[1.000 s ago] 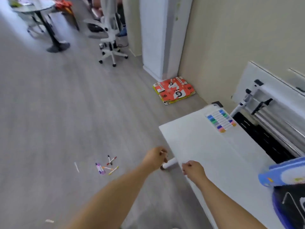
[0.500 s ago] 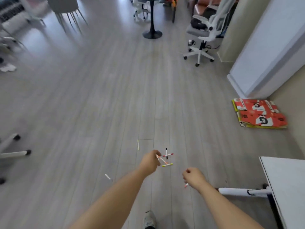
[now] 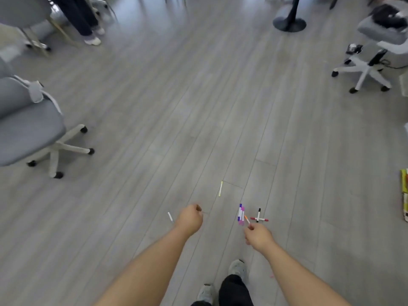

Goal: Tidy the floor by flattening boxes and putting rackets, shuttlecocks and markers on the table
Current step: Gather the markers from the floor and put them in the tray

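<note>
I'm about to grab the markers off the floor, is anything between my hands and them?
Nothing visible. The markers lie on open floor, just ahead of the right hand and to the right of the left hand. The nearest chair stands far off to the left.

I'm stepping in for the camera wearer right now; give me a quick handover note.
Left hand: curled, nothing seen in its grip.
Right hand: curled, at the end of the orange marker; pinched or not, I cannot tell.
On the floor: purple markers, crossed black and red markers, yellow-tipped marker, white marker.
Done: flat cardboard lies at the right edge.
Left: carry these markers to the table, which is out of view.
</note>
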Motion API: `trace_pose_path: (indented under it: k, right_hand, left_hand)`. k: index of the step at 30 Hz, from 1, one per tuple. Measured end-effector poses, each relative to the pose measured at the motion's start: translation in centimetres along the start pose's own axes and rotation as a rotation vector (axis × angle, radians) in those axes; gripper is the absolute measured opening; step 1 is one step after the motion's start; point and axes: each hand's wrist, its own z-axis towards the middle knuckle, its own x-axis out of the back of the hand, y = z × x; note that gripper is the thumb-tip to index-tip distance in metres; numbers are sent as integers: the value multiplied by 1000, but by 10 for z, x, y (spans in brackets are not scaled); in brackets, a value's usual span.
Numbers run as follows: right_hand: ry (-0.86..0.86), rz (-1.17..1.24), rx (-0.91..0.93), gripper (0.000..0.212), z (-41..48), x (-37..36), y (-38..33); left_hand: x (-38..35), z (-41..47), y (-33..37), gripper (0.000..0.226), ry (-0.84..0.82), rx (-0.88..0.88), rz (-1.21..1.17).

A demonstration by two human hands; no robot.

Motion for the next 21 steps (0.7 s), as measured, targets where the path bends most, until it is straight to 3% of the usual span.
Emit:
trace_pose_path:
  k: [6,10,21]
  right_hand:
    - [-10,-112,18,28,73,-30,-54]
    - [-67,-252,38,27,151,-75,-54]
    - [-108,-397,74,14,469,-249,41]
  left_hand:
    - [-6,88,-52,17,45,137,-87]
    - [-36,170,-113,14,141,221,-126]
    - [-199,444,-322,15,218,421,-142]
